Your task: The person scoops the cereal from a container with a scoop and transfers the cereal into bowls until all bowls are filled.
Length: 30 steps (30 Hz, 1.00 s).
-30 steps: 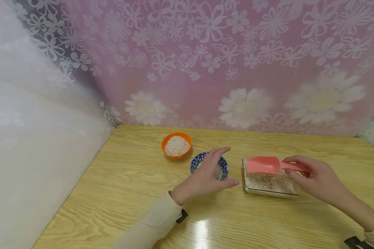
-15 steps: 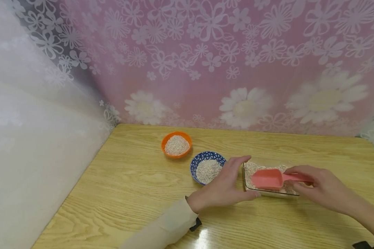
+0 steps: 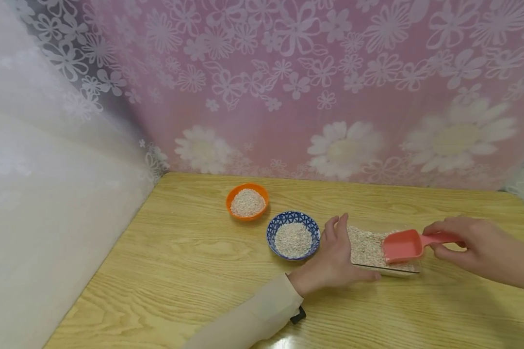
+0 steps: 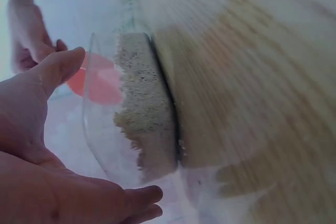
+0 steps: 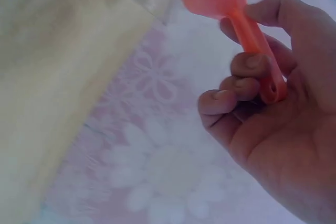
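A: What's changed?
B: Left hand (image 3: 334, 261) moved off blue bowl (image 3: 293, 237), fingers now clasp clear tray (image 3: 386, 269) on worktop.
A: Right hand (image 3: 480, 249)?
B: Fingers pinch pink scoop (image 3: 402, 245), pulled back over tray's right end; grain scooping looks underway.

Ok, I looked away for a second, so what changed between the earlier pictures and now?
The left hand moved right, from over the blue bowl to the clear dish of grain, and now holds its left end. The right hand drew the pink scoop rightward to the dish's right end. The blue bowl, now uncovered, and the orange bowl stayed put.
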Motion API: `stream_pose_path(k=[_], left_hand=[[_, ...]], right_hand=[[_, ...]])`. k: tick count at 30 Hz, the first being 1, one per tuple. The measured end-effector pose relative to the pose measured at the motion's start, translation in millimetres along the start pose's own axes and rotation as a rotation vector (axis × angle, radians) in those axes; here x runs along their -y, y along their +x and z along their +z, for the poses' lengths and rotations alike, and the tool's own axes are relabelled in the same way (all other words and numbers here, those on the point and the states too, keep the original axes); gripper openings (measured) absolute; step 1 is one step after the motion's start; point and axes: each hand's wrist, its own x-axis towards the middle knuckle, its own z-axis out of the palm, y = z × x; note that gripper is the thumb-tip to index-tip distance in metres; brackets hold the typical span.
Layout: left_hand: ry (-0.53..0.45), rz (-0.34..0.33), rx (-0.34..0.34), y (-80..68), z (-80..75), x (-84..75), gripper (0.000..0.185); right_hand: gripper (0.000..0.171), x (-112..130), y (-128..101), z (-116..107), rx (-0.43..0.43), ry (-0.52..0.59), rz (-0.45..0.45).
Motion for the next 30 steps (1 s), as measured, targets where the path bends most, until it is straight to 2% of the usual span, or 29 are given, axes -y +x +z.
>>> stream_pose_path(k=[2, 6, 11, 15, 17, 22, 25, 30], left_hand=[[-0.033, -0.044, 0.007, 3.5, 1.1, 0.1, 0.132], [-0.050, -0.080, 0.043, 10.1, 2.7, 1.3, 0.138], [-0.032, -0.118, 0.065, 14.9, 4.1, 2.6, 0.141], [-0.033, -0.120, 0.084, 15.7, 3.2, 4.9, 0.137], [-0.041, -0.114, 0.097, 16.0, 2.6, 6.0, 0.134], [-0.043, -0.098, 0.105, 16.8, 1.9, 7.9, 0.130], [-0.037, -0.092, 0.102, 17.4, 2.1, 8.5, 0.130], [-0.033, -0.108, 0.102, 18.8, 2.7, 8.8, 0.130]], right_hand=[[0.035, 0, 5, -7, 0.019, -0.044, -0.010], [0.031, -1, 18, -21, 0.076, -0.122, -0.015], [0.019, 6, 42, -35, 0.272, -0.136, 0.016], [0.010, 15, 58, -39, 0.453, -0.069, 0.045], [0.010, 18, 63, -38, 0.498, -0.028, 0.050], [0.008, 15, 63, -29, 0.542, 0.073, 0.047], [0.007, 8, 55, -21, 0.570, 0.113, 0.096], [0.017, -4, 29, -5, 0.524, 0.202, 0.152]])
